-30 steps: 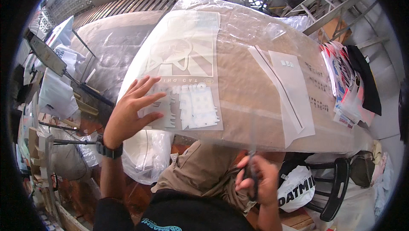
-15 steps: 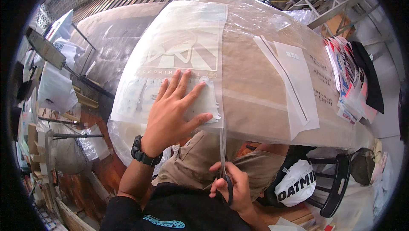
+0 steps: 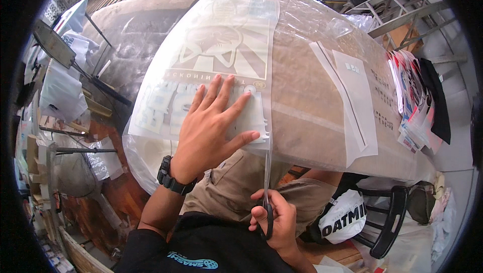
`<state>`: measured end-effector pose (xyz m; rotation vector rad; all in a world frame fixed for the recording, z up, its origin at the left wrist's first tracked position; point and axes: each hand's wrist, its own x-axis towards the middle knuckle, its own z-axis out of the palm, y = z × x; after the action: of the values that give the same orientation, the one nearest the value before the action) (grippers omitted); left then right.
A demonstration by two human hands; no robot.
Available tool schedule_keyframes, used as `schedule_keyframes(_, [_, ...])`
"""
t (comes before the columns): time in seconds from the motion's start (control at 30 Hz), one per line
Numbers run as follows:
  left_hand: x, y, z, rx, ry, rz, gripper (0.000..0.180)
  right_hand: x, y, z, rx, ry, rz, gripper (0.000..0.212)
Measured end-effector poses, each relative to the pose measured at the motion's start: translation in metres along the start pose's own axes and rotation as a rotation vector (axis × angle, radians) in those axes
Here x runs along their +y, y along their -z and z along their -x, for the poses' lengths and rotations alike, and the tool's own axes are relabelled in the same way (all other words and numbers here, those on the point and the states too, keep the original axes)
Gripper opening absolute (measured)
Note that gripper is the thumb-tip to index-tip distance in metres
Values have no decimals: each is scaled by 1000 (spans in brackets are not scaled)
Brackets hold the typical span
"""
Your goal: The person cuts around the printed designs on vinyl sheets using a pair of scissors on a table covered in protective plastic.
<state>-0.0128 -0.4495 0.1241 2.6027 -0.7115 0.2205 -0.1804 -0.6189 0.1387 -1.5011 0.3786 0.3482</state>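
A large translucent film sheet [image 3: 246,36] with a pale animal-head print and lettering lies over the plastic-covered table. Flat on its lower part rests my left hand [image 3: 211,122], fingers spread. Scissors [image 3: 267,177] are in my right hand [image 3: 279,217], thumb and fingers at the black handles. Their blades point away from me, with the tips at the sheet's near right corner, by the table's front edge. Whether the blades have film between them is too fine to tell.
Translucent offcuts [image 3: 354,107], one with a dark line, lie on the brown, plastic-covered table [image 3: 302,97]. Right of it are a stack of printed sheets [image 3: 412,102] and black cloth [image 3: 435,97]. A black chair [image 3: 395,222] holds a white bag [image 3: 344,220]. Metal press arms [image 3: 55,46] stand left.
The whole view has shifted slightly. My left hand stays flat on the sheet. The scissors remain in my right hand at the near right corner, their blades looking narrower.
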Motion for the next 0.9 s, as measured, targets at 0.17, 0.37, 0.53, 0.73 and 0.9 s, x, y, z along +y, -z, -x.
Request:
schedule_keyframes(0.17, [-1, -2, 0, 42, -24, -23, 76, 1, -1, 2, 15, -4, 50, 44])
schedule_keyframes(0.37, [-2, -5, 0, 46, -28, -31, 79, 0, -2, 2, 21, -6, 62, 51])
schedule_keyframes(0.53, [-1, -3, 0, 44, -27, -18, 91, -2, -2, 4, 45, -37, 75, 41])
schedule_keyframes(0.73, [1, -4, -1, 54, -13, -13, 97, 1, -4, 5, 49, -45, 73, 45])
schedule_keyframes(0.9, [0, -4, 0, 49, -11, -16, 97, -6, -8, 5, 74, 43, 145, 77])
